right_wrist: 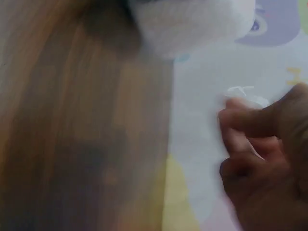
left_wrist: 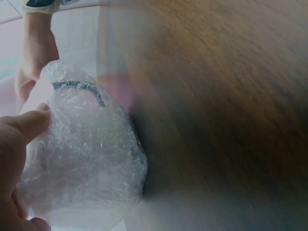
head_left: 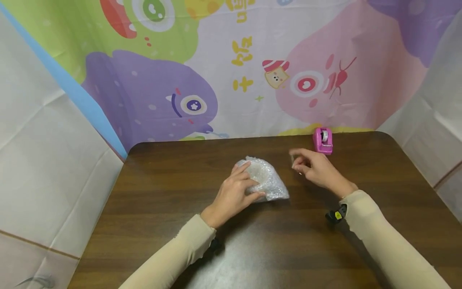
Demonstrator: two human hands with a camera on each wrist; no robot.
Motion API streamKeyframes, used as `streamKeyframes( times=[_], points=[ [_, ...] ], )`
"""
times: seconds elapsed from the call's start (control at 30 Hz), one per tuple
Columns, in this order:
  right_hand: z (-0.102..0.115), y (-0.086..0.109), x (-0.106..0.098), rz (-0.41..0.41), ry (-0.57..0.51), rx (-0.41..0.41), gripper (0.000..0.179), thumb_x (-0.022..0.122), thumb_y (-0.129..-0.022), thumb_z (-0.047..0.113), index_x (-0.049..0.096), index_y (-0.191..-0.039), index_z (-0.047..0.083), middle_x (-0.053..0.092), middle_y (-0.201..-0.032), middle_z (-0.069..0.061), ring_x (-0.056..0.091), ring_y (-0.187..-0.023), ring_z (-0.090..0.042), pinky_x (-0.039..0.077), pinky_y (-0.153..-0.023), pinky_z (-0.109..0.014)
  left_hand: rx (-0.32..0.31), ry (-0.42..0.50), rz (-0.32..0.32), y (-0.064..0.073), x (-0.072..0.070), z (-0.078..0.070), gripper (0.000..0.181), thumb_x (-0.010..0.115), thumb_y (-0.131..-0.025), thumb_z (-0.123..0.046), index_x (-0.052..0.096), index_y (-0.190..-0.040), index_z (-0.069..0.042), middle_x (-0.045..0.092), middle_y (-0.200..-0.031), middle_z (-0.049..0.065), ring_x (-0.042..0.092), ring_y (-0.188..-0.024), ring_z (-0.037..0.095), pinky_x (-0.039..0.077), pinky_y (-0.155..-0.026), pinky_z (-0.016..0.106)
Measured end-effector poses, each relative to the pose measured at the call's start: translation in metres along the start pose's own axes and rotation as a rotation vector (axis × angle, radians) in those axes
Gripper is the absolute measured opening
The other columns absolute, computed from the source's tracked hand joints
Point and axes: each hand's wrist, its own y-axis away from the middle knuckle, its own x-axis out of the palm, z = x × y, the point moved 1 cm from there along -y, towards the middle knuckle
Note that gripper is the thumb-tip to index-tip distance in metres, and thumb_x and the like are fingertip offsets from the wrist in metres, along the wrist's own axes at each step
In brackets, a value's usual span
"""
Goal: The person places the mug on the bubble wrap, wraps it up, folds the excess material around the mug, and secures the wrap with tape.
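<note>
A bundle in clear bubble wrap (head_left: 270, 178) lies on the brown wooden table, with something pale and rounded showing through the plastic. My left hand (head_left: 236, 190) holds it from the left, fingers spread over its top and thumb along its near edge. Through the wrap in the left wrist view, the bundle (left_wrist: 91, 159) shows a dark curved line near one end. Off to the right, my right hand (head_left: 315, 168) is raised over the table and pinches a short piece of clear tape (head_left: 292, 159) between thumb and fingers. Motion blurs its fingertips.
A pink tape dispenser (head_left: 323, 141) with a roll in it stands at the table's back edge, just beyond my right hand. Behind the table (head_left: 162, 208) hangs a cartoon-printed cloth (head_left: 249, 108). Pale panels (head_left: 32, 160) rise at both sides.
</note>
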Motion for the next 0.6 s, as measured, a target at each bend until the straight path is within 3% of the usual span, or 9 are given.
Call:
streamKeyframes(
  times=[0.13, 0.33, 0.6],
  points=[
    [0.015, 0.0, 0.004, 0.033, -0.028, -0.031, 0.084, 0.073, -0.086, -0.013, 0.028, -0.156, 0.005, 0.074, -0.084, -0.003, 0.069, -0.078, -0.012, 0.057, -0.071, -0.025, -0.003, -0.004, 0.002, 0.0, 0.001, 0.0, 0.03, 0.088, -0.081, -0.036, 0.082, -0.096, -0.01, 0.071, -0.088, 0.003, 0.054, -0.141, 0.032, 0.035, -0.121, 0.056],
    [0.041, -0.001, 0.006, 0.052, -0.011, -0.119, 0.078, 0.072, -0.09, -0.008, 0.031, -0.155, 0.005, 0.074, -0.086, -0.004, 0.07, -0.077, -0.018, 0.057, -0.07, -0.033, -0.008, -0.007, 0.004, 0.0, 0.001, 0.001, 0.031, 0.087, -0.081, -0.037, 0.082, -0.096, -0.011, 0.071, -0.088, 0.003, 0.053, -0.141, 0.03, 0.034, -0.122, 0.055],
    [0.073, -0.003, 0.012, 0.167, -0.036, -0.182, 0.077, 0.07, -0.092, -0.007, 0.03, -0.156, 0.007, 0.073, -0.087, 0.001, 0.066, -0.074, -0.015, 0.056, -0.069, -0.028, -0.01, -0.006, 0.001, 0.001, 0.001, 0.001, 0.03, 0.088, -0.08, -0.037, 0.082, -0.094, -0.01, 0.071, -0.087, 0.003, 0.054, -0.14, 0.03, 0.035, -0.121, 0.055]
  ],
)
